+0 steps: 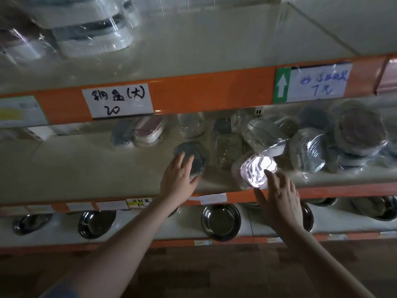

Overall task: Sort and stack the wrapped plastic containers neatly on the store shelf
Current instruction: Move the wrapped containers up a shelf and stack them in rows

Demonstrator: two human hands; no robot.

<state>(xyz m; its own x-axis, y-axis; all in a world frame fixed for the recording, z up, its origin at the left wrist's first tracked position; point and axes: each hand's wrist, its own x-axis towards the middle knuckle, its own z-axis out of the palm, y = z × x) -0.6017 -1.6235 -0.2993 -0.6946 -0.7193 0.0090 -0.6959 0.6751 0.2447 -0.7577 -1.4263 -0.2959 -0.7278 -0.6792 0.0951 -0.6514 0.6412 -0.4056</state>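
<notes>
On the middle shelf (86, 168) lie several plastic containers in clear wrap. My left hand (177, 179) rests with spread fingers on a grey-lidded wrapped container (196, 153) near the shelf's middle. My right hand (279, 196) reaches with straight fingers to a pink-edged wrapped container (253, 171) at the shelf's front edge; its index fingertip touches the glaring wrap. Behind that container, clear rectangular containers (227, 145) and a tilted white-rimmed one (266, 134) lie jumbled. A heap of round wrapped containers (356, 130) fills the right side.
A pink and a grey wrapped box (141, 132) sit at the back of the middle shelf. Orange shelf beams carry handwritten paper labels (117, 102). The top shelf holds large wrapped white containers (90, 29). Steel bowls (221, 220) line the lower shelf.
</notes>
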